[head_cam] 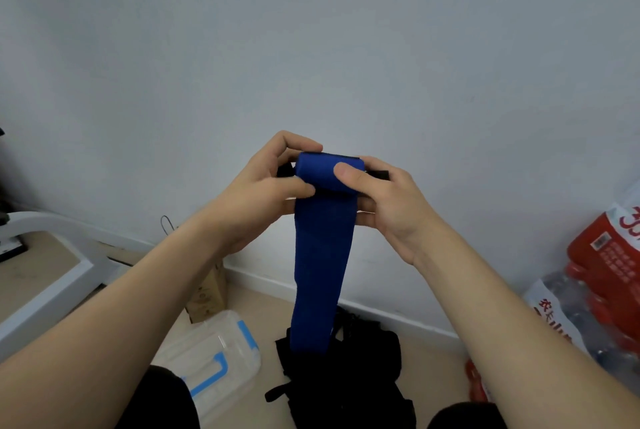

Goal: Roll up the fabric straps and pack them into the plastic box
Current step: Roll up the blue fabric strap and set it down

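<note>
Forearms are raised; blue strap is held up in front of the wall, its top wound into a roll. The roll is clamped by the fingers of left hand and right hand, thumbs pressed on it. A long tail is left hanging, so rolling is judged partly done. Box lies on the floor beside a black pile; its contents cannot be told.

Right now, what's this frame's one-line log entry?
stage: rolling | blue strap: top rolled, tail hanging | left hand: grips roll | right hand: grips roll | plastic box: on floor
</note>
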Demonstrator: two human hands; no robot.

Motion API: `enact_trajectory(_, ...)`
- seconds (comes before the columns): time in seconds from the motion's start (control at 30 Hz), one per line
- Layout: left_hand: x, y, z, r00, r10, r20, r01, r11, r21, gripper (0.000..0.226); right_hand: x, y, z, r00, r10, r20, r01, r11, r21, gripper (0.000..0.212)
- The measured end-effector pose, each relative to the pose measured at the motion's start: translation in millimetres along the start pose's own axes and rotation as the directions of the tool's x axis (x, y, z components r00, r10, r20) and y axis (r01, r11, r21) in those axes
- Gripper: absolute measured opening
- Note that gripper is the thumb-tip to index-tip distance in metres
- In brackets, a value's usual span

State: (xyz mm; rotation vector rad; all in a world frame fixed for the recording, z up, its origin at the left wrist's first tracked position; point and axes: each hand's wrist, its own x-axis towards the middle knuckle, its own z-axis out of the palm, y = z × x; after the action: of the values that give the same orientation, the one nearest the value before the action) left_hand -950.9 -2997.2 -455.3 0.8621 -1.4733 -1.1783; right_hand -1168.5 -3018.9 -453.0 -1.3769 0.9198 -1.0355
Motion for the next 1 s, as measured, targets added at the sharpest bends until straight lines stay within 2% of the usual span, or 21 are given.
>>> enact_trajectory(0.07, 1.3, 1.3, 3.0, 0.999, -0.034, -0.008, 0.033, 0.994, -0.108, 0.019, 0.5, -0.1, 2.2, 0.998, -0.063, -0.028, 0.063, 0.998, 0.005, 0.032)
enact_trajectory(0.17, 2.0, -3.9, 4.0, 0.995, -0.068, -0.076, 0.064, 0.996, -0.054, 0.042, 0.2, 1.4, 5.3, 0.988, -0.154, -0.018, 0.154, 0.987, -0.042, 0.038)
enact_trajectory(0.27, 0.4, -4.0, -0.9, 0.994, -0.109, 0.013, 0.109, 0.994, 0.023, 0.044, -0.2, 2.1, 3.2, 0.982, -0.191, 0.003, 0.19, 0.972, -0.136, 0.046)
enact_trajectory(0.37, -1.6, -3.0, -2.8, 0.997, -0.047, -0.059, 0.053, 0.994, 0.092, 0.045, 0.7, 5.2, 1.1, 0.993, -0.107, 0.051, 0.112, 0.986, -0.122, 0.051)
enact_trajectory(0.47, -1.3, -0.3, -0.8, 0.994, 0.036, -0.1, -0.024, 0.992, 0.122, 0.051, -0.5, 8.1, -1.4, 0.97, -0.006, 0.243, 0.014, 0.999, -0.034, 0.042)
enact_trajectory(0.53, -1.6, 1.5, -1.8, 0.994, 0.063, -0.088, -0.049, 0.987, 0.152, 0.055, -2.6, 8.6, 0.0, 0.949, 0.032, 0.314, -0.04, 0.999, 0.02, 0.044)
enact_trajectory(0.6, -2.7, 1.2, -4.9, 0.995, 0.077, -0.059, -0.064, 0.98, 0.188, 0.057, -2.1, 8.9, 2.5, 0.965, 0.034, 0.259, -0.032, 0.999, -0.011, 0.051)
enact_trajectory(0.67, -3.7, -0.4, -7.4, 0.998, 0.059, -0.026, -0.054, 0.984, 0.172, 0.056, -0.8, 10.2, 5.5, 0.984, -0.01, 0.179, 0.028, 0.995, -0.098, 0.047)
enact_trajectory(0.77, -6.1, -0.9, -9.1, 0.996, -0.086, 0.027, 0.085, 0.996, 0.023, 0.048, -1.7, 9.7, 10.4, 0.987, -0.071, 0.147, 0.097, 0.979, -0.18, 0.033)
enact_trajectory(0.83, -8.0, -0.4, -7.9, 0.987, -0.153, 0.044, 0.15, 0.987, 0.056, 0.048, -2.1, 9.0, 11.9, 0.985, -0.089, 0.149, 0.119, 0.971, -0.206, 0.031)
enact_trajectory(0.9, -7.8, -3.5, -5.3, 0.993, -0.115, 0.019, 0.111, 0.982, 0.153, 0.041, -1.9, 8.6, 12.1, 0.984, -0.097, 0.147, 0.127, 0.968, -0.217, 0.03)
enact_trajectory(1.0, -4.9, -7.5, -4.0, 0.999, -0.009, -0.033, 0.015, 0.982, 0.19, 0.03, -1.8, 10.8, 14.3, 0.983, -0.079, 0.166, 0.107, 0.98, -0.17, 0.032)
